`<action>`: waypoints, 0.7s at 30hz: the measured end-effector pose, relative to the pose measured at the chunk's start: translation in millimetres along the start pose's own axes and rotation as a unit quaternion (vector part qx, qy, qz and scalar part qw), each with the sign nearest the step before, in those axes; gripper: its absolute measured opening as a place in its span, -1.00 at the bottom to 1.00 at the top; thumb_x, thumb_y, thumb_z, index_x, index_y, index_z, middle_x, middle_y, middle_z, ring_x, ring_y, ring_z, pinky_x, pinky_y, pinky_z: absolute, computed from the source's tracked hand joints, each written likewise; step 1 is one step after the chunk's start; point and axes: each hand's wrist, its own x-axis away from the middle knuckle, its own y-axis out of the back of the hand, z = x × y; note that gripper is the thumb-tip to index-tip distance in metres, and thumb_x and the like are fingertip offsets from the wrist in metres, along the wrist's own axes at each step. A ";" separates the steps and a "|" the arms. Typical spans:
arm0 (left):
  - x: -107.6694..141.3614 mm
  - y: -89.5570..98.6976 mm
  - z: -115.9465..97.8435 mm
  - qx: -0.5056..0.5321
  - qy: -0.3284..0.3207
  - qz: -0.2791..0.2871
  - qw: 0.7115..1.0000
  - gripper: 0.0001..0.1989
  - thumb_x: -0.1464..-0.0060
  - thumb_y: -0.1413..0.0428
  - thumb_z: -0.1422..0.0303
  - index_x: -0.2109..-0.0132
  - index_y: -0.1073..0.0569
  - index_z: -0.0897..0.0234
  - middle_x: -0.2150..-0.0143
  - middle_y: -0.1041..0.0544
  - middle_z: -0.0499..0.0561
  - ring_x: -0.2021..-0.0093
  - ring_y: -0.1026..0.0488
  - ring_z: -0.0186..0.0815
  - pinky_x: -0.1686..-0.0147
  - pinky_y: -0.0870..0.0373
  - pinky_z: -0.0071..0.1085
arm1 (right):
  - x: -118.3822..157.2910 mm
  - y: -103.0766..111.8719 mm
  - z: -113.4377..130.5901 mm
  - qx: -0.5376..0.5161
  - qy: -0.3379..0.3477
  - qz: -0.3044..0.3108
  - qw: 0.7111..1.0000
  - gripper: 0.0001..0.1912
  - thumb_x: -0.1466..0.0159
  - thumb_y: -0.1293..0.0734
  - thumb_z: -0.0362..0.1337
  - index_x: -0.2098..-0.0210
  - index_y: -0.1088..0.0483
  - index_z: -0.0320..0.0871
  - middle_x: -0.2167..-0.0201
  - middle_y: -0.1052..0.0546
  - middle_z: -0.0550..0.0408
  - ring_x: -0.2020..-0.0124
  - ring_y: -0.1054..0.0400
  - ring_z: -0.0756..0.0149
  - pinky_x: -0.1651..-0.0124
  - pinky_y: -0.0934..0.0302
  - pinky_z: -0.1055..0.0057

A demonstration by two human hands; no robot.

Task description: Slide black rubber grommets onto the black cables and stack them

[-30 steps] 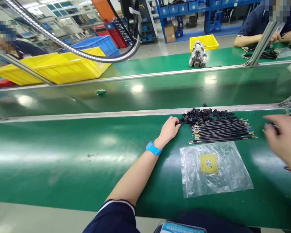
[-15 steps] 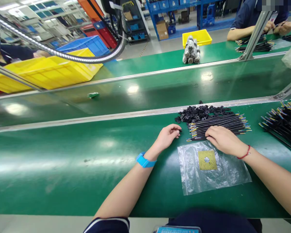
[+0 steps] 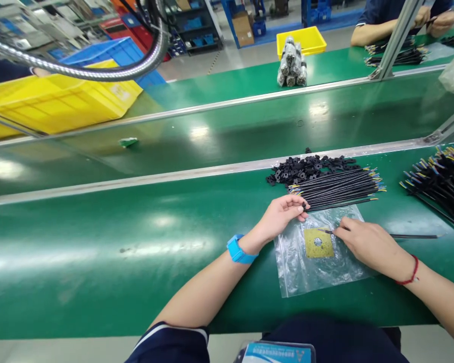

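Note:
My right hand (image 3: 373, 245) pinches a black cable (image 3: 414, 236) near one end; its thin stripped wires point left over a yellow square card (image 3: 319, 243). That card lies with a clear zip bag (image 3: 293, 275), in or under it, I cannot tell which. My left hand (image 3: 283, 217) is closed on a small black part (image 3: 304, 206) between thumb and fingers, at the left end of a row of black cables (image 3: 336, 189) with coloured wire ends. Behind the row lies a heap of small black plastic pieces (image 3: 306, 169).
A large cable bundle (image 3: 442, 186) lies at the right. Beyond the metal rail (image 3: 196, 176) stand wrapped rolls (image 3: 292, 63), a yellow bin (image 3: 306, 41) and a larger yellow crate (image 3: 68, 103). A metal post (image 3: 399, 40) rises before a co-worker's hands (image 3: 435, 21).
My right hand has drawn a cable from the row and moved it right and toward me. My left hand has moved right, to the cable ends. The view has shifted slightly.

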 end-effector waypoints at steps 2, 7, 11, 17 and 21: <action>0.6 -4.3 0.1 -0.005 -0.001 -0.008 1.000 -0.80 0.06 -0.21 0.35 0.26 -0.46 0.37 0.34 -0.50 0.00 0.45 -0.40 -0.46 0.35 -0.37 -0.45 | -0.6 6.7 -6.4 -0.049 -0.001 -0.022 0.999 -0.77 -0.29 -0.15 -0.41 0.25 -0.42 -0.12 0.38 -0.45 0.09 0.47 -0.35 0.38 0.46 -0.18 0.46; 10.7 -19.2 -7.0 0.105 0.042 0.007 0.994 -0.75 0.12 -0.27 0.33 0.27 -0.48 0.35 0.36 -0.48 -0.02 0.46 -0.38 -0.47 0.38 -0.34 -0.48 | 1.0 29.8 -10.9 -0.239 -0.048 -0.139 0.960 -0.71 -0.36 -0.09 -0.29 0.12 -0.42 -0.10 0.25 -0.54 0.07 0.23 -0.42 0.33 0.18 -0.32 0.38; 21.4 -29.7 -19.2 0.166 0.074 0.050 0.982 -0.72 0.16 -0.31 0.31 0.28 -0.49 0.35 0.42 -0.48 -0.03 0.48 -0.41 -0.46 0.38 -0.37 -0.49 | 2.2 39.6 -1.1 -0.288 -0.067 -0.157 0.942 -0.72 -0.34 -0.12 -0.29 0.11 -0.43 -0.12 0.28 -0.54 0.07 0.28 -0.42 0.36 0.23 -0.33 0.41; 27.1 -32.1 -23.1 0.146 0.063 0.048 0.986 -0.73 0.13 -0.29 0.29 0.28 -0.47 0.33 0.40 -0.48 -0.03 0.47 -0.41 -0.45 0.36 -0.39 -0.45 | 7.1 36.5 0.4 -0.273 -0.079 -0.141 0.948 -0.71 -0.36 -0.10 -0.27 0.13 -0.43 -0.11 0.28 -0.53 0.06 0.30 -0.41 0.35 0.25 -0.32 0.41; 28.3 -35.3 -16.3 0.065 0.022 0.032 0.997 -0.77 0.09 -0.26 0.30 0.28 -0.47 0.33 0.36 -0.47 -0.03 0.44 -0.41 -0.45 0.33 -0.39 -0.45 | 8.2 35.8 1.9 -0.233 -0.072 -0.123 0.962 -0.72 -0.36 -0.10 -0.29 0.13 -0.41 -0.11 0.29 -0.51 0.07 0.32 -0.41 0.35 0.26 -0.31 0.40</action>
